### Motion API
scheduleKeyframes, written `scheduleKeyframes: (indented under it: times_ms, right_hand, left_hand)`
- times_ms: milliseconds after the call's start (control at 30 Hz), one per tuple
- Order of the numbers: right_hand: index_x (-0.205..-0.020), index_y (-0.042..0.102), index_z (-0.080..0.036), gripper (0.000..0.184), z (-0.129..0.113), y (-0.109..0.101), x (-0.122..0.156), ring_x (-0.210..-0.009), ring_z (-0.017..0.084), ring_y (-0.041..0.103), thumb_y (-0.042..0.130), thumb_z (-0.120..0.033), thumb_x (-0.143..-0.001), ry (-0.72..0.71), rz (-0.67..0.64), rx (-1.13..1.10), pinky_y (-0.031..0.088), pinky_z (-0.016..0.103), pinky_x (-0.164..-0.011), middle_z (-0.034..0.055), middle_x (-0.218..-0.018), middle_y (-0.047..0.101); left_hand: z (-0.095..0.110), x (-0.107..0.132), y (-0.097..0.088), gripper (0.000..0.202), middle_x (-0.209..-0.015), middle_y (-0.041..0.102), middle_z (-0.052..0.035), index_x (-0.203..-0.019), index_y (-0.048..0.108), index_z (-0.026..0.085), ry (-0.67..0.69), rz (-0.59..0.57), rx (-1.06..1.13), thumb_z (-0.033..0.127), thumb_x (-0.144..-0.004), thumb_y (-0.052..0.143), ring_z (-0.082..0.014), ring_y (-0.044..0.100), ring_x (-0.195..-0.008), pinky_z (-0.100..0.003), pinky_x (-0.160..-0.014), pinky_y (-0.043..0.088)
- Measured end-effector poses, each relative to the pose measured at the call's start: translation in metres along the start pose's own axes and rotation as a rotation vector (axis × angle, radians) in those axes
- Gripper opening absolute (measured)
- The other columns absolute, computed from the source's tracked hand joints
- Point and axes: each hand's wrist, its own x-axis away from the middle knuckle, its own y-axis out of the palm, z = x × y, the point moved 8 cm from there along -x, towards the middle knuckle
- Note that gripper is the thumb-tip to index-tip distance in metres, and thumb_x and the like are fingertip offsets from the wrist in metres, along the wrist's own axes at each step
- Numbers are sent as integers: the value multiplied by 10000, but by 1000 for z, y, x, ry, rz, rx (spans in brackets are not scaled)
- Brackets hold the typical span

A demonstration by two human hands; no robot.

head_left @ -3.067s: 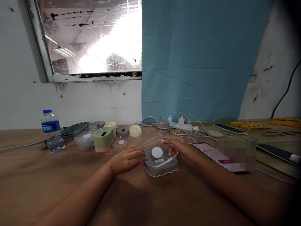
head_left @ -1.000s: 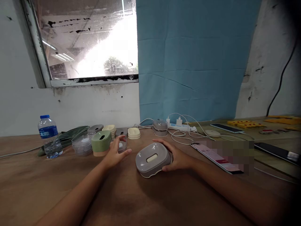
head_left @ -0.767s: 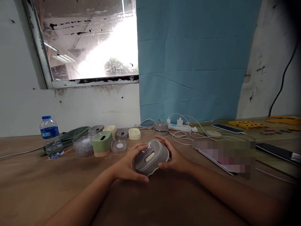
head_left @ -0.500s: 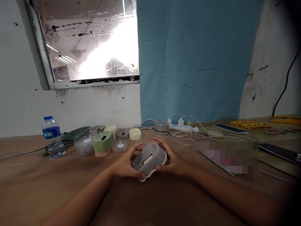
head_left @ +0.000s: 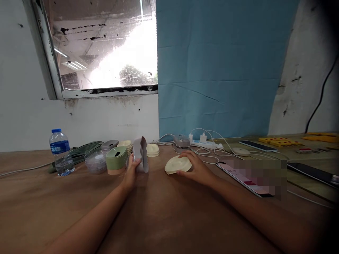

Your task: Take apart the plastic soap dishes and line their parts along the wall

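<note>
Passage over bare tabletop (head_left: 159, 218) nearer than the green box (head_left: 116, 159). Blocked left of it by clear lids (head_left: 95, 160); right of it by upright gray cover (head_left: 140, 154), cream tray (head_left: 178, 164), cables (head_left: 209, 150), phone (head_left: 243, 178).

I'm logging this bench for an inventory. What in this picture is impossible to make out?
Head view: phone screen partly under a pixelated patch.
Inside of grey cover: turned edge-on in the left hand.
Part of cream tray: under the right hand.
Label of water bottle: print too small.

txt: none legible | bottle (head_left: 61, 151) label: blurred | phone (head_left: 239, 178) scrn: too small
</note>
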Motion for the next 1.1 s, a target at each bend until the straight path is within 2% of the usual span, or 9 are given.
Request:
scheduleKeyframes:
  times_ms: [100,233,333,433,533,633,733,933,1100]
  right_hand:
    - [-1038,474,-201,466,15,12,3,-1086,243,421,586,-502,-700,132,-118,59,378,361,-913,93,-1138,389]
    - [-1095,473,-181,527,19,32,13,-1086,244,428,609,-483,-684,177,-317,47,366,364,-935,108,-1193,334]
    - [-1150,470,-184,537,8,39,17,-1067,222,449,638,-358,-670,98,-460,-12,369,349,-934,103,-1219,333]
    - [-1099,541,-200,395,-11,36,17,-1038,196,471,593,-277,-715,-64,-536,-89,375,329,-920,81,-1169,419]
    - [-994,622,-205,248,-23,31,17,-959,183,522,546,-279,-770,-169,-576,-166,412,315,-857,65,-1052,530]
    - [-957,643,-204,227,-24,34,19,-843,173,562,528,-322,-802,-187,-592,-213,456,291,-734,55,-945,584]
    - [-959,627,-197,233,-20,37,16,-779,163,560,508,-345,-824,-188,-463,-192,468,290,-686,58,-940,584]
    - [-981,568,-174,212,3,44,-17,-900,186,538,420,-277,-869,-94,33,-5,462,343,-806,82,-989,550]
    - [-1067,511,-117,249,24,78,-80,-1009,204,495,345,-196,-899,17,130,133,424,376,-878,132,-1082,503]
  left_hand:
    - [7,0,-1,373,-958,619,-51,-1050,547,165,31,52,157,387,-752,521,-204,577,-914,-300,-781,461]
    - [3,1,-8,352,-827,653,-55,-900,607,132,-67,155,253,438,-762,502,-199,621,-746,-313,-681,506]
    - [1,3,-5,394,-805,664,-70,-916,607,122,-128,118,279,469,-775,484,-209,629,-716,-327,-644,521]
    - [-1,4,2,450,-836,666,-92,-935,601,112,-185,58,297,509,-794,442,-221,631,-747,-330,-643,526]
    - [-8,6,4,455,-814,662,-87,-903,599,116,-275,57,247,527,-789,442,-215,632,-719,-337,-626,528]
    - [-15,6,-2,401,-815,656,-40,-983,568,180,-322,116,206,511,-776,479,-201,632,-707,-343,-608,528]
    - [-14,6,-2,405,-796,650,-23,-1019,546,203,-310,112,209,518,-774,477,-200,632,-718,-333,-601,524]
    - [-2,6,-1,400,-672,633,-19,-930,573,160,-179,115,246,510,-777,456,-201,630,-717,-306,-631,514]
    - [-3,2,-9,445,-670,635,-44,-714,589,131,-127,168,203,545,-751,427,-197,618,-647,-313,-622,502]
